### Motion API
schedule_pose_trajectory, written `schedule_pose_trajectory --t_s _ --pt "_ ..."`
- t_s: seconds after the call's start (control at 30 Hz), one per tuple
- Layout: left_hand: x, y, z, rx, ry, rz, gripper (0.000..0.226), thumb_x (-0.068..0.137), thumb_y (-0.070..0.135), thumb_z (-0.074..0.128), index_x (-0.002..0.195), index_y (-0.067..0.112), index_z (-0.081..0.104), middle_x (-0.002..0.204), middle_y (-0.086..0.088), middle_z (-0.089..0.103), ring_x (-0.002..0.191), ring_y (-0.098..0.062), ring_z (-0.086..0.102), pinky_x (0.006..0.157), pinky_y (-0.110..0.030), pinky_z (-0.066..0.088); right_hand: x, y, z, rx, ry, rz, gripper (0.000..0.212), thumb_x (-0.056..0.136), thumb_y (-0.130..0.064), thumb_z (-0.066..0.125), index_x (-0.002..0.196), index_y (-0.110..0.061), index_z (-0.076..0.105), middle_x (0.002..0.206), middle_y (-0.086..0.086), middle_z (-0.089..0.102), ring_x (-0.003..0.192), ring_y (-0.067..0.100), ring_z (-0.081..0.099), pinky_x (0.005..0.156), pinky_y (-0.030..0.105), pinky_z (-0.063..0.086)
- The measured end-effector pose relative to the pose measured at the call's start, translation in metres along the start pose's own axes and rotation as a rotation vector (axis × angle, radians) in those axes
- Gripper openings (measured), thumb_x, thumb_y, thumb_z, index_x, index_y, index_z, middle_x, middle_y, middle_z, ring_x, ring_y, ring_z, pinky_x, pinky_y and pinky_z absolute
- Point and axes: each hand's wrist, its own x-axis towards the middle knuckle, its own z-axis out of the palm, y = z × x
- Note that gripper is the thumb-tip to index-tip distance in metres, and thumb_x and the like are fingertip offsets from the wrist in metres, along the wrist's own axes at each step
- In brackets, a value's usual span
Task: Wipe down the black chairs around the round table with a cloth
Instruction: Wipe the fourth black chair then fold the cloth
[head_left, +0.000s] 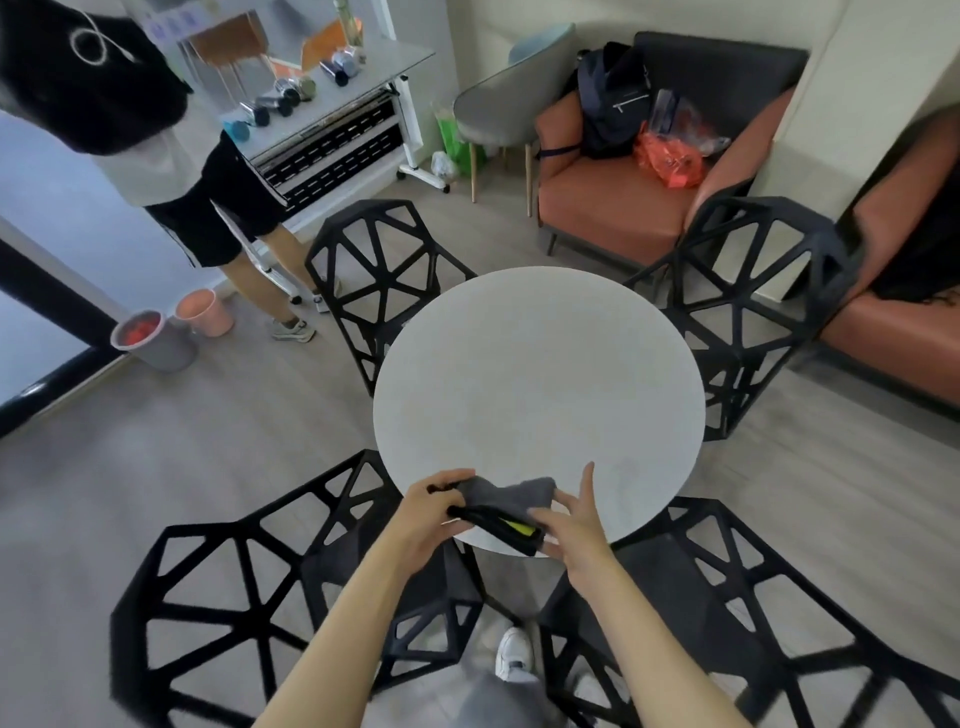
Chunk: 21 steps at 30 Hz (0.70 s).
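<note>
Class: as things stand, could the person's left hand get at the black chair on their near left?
Probably yes: the left hand grips the grey cloth at the table edge, and the near-left chair sits just below, unobstructed.

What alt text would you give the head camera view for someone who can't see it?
Both hands hold a grey cloth at the near edge of a round white table: the left hand grips one end, the right hand the other. Four black lattice chairs ring the table, and another person stands far left.
</note>
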Motion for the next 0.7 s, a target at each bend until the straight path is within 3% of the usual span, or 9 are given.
schedule_pose_trajectory --t_s 0.2,0.33,0.4,0.5,0.63,0.7 --pt "0.047 0.001 0.005 -0.138 0.019 0.112 0.048 0.099 -0.011 0.049 0.127 0.019 0.075 0.133 0.001 0.067 0.120 -0.022 0.066 0.088 -0.032 0.061 0.053 -0.023 0.013 -0.127 0.069 -0.171 0.107 0.093 0.006 0.063 0.158 -0.056 0.004 0.141 -0.021 0.051 0.114 0.012 0.067 0.091 0.043 0.061" --pt "0.098 -0.028 0.001 -0.146 0.069 0.078 0.047 0.099 -0.009 0.053 0.134 0.018 0.070 0.130 0.000 0.069 0.118 -0.022 0.068 0.094 -0.035 0.061 0.098 -0.022 0.008 -0.254 0.079 -0.234 0.094 0.092 0.010 0.058 0.154 -0.052 0.026 0.140 -0.031 0.049 0.115 0.008 0.068 0.091 0.037 0.060" --pt "0.118 -0.061 0.000 -0.118 0.088 -0.025 0.045 0.098 -0.011 0.056 0.129 0.017 0.070 0.128 -0.005 0.068 0.115 -0.025 0.069 0.091 -0.034 0.062 0.114 -0.001 -0.002 -0.332 0.135 -0.175 0.082 0.089 0.011 0.058 0.143 -0.049 0.043 0.138 -0.026 0.053 0.116 0.008 0.066 0.093 0.032 0.059" --pt "0.132 -0.110 -0.001 0.027 0.068 -0.126 0.041 0.095 -0.014 0.058 0.117 0.018 0.069 0.122 -0.011 0.068 0.099 -0.024 0.071 0.084 -0.037 0.063 0.126 0.043 -0.020 -0.537 0.203 -0.103 0.071 0.086 0.012 0.057 0.125 -0.047 0.060 0.147 -0.010 0.050 0.129 0.014 0.056 0.110 0.038 0.049" --pt "0.131 -0.135 -0.003 0.227 0.029 -0.102 0.039 0.092 -0.008 0.063 0.111 0.026 0.066 0.097 -0.002 0.066 0.081 -0.020 0.068 0.087 -0.051 0.062 0.119 0.065 -0.022 -0.708 0.273 -0.112 0.065 0.087 0.018 0.051 0.131 -0.028 0.064 0.147 -0.008 0.040 0.131 0.013 0.048 0.115 0.028 0.039" --pt "0.127 -0.133 -0.006 0.323 0.002 -0.074 0.040 0.090 -0.004 0.063 0.110 0.031 0.064 0.090 0.004 0.062 0.077 -0.017 0.065 0.086 -0.045 0.062 0.117 0.066 -0.019 -0.779 0.275 -0.111 0.063 0.088 0.017 0.052 0.133 -0.026 0.063 0.144 -0.006 0.040 0.125 0.010 0.048 0.108 0.021 0.038"
